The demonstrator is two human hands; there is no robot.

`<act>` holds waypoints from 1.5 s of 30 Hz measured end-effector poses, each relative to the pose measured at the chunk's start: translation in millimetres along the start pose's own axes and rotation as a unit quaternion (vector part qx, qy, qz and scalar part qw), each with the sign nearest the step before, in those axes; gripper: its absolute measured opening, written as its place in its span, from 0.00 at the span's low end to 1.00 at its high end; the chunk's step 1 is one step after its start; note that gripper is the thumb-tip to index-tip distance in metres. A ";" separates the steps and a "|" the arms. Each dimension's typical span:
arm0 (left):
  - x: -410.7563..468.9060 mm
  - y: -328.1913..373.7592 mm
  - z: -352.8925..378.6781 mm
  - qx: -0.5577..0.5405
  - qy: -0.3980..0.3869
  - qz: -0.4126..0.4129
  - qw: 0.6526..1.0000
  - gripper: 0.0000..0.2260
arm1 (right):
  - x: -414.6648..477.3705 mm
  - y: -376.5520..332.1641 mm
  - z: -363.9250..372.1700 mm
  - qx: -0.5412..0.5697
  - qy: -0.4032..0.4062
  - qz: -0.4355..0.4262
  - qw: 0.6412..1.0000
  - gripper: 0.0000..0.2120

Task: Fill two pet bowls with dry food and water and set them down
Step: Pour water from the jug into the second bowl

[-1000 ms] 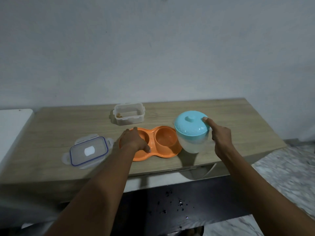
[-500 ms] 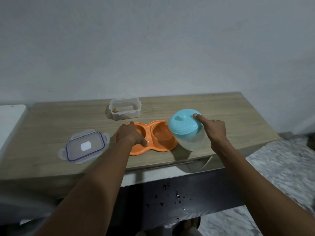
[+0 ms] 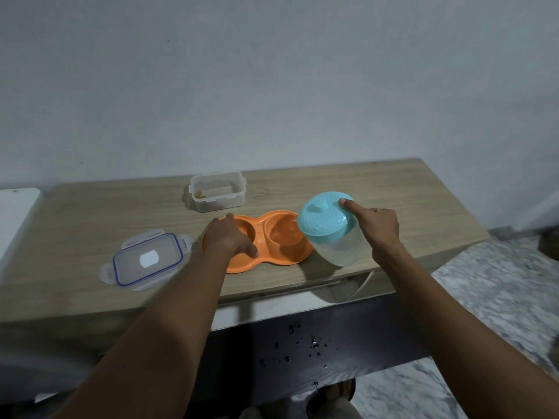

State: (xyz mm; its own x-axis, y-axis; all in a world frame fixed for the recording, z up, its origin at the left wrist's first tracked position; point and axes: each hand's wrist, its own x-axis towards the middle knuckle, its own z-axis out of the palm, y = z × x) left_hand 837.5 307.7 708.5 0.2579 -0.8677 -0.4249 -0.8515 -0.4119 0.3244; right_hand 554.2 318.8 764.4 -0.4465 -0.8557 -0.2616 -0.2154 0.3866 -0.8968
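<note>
Head view: jug tilts leftward over, seemingly pouring into, double bowl.

A light wood-grain tabletop is standing against a pale wall, carrying an orange double pet bowl near its front edge. A clear open food container holding a few brown bits is sitting just behind the bowl, while its blue-rimmed lid is lying flat to the left, apart from both. A clear jug with a turquoise lid is tilting at the bowl's right end.
</note>
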 end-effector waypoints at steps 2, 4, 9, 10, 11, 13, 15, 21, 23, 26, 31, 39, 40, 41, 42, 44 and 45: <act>0.2 0.5 -0.3 0.001 -0.001 0.001 1.000 0.58 | -0.3 0.8 -0.9 0.000 0.001 0.000 1.000 0.36; 1.1 0.7 0.8 0.001 -0.002 0.001 1.000 0.59 | -0.4 2.0 -2.0 -0.003 0.001 -0.001 1.000 0.35; 2.2 -0.2 2.4 0.002 -0.001 0.002 1.000 0.60 | -0.4 2.6 -1.7 -0.005 0.000 -0.002 1.000 0.32; 2.1 0.0 2.5 0.001 0.000 0.001 1.000 0.60 | -0.2 2.8 -1.9 -0.004 0.000 -0.003 1.000 0.33; 2.4 0.1 2.6 0.000 -0.001 0.001 1.000 0.60 | 0.0 2.7 -2.2 -0.004 0.000 -0.003 1.000 0.34; 3.0 -0.2 3.1 0.003 -0.001 0.002 1.000 0.60 | 0.2 3.1 -3.1 -0.002 0.000 -0.003 1.000 0.35; 3.1 -0.3 3.1 0.007 -0.001 0.004 1.000 0.60 | 0.4 3.1 -3.6 -0.002 0.000 -0.002 1.000 0.35; 3.1 0.8 2.8 0.008 -0.002 0.004 1.000 0.59 | -2.5 -0.5 -3.6 -0.011 0.004 -0.007 1.000 0.36; 4.1 -0.2 3.7 0.005 -0.004 0.002 1.000 0.59 | -4.2 -1.3 -3.6 -0.010 0.005 -0.008 1.000 0.39; 4.8 -1.1 4.7 0.002 -0.003 0.003 1.000 0.60 | -6.3 -2.6 -3.5 -0.012 0.004 -0.008 1.000 0.41; 5.3 -1.5 5.6 0.000 0.000 0.000 1.000 0.60 | -8.3 -3.3 -4.2 -0.021 -0.002 -0.005 1.000 0.38; 6.2 -2.3 6.1 -0.003 0.004 0.002 1.000 0.60 | -7.9 -5.6 -5.7 -0.004 0.002 -0.011 1.000 0.44; 6.1 -2.5 6.2 -0.003 0.004 0.002 1.000 0.60 | -7.3 -5.1 -5.9 -0.003 0.003 -0.010 1.000 0.42; 5.9 -2.3 6.1 -0.002 0.004 0.002 1.000 0.60 | -6.6 -4.5 -6.2 -0.003 0.004 -0.009 1.000 0.40; 5.5 -2.2 6.0 -0.002 0.004 0.002 1.000 0.60 | -5.8 -4.2 -6.3 -0.004 0.005 -0.008 1.000 0.38; 4.6 -2.0 5.5 0.001 0.003 0.003 1.000 0.60 | -4.2 -3.6 -6.6 -0.007 0.007 -0.007 1.000 0.36; 4.0 -1.8 5.4 0.002 0.002 0.003 1.000 0.60 | -3.9 -3.5 -6.9 -0.006 0.008 -0.007 1.000 0.36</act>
State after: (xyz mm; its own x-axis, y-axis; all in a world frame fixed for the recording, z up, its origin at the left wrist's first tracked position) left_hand 837.7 306.5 701.7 0.2548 -0.8716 -0.4189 -0.8550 -0.4054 0.3234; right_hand 550.7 323.1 771.0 -0.4566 -0.8557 -0.2437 -0.2328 0.3792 -0.8955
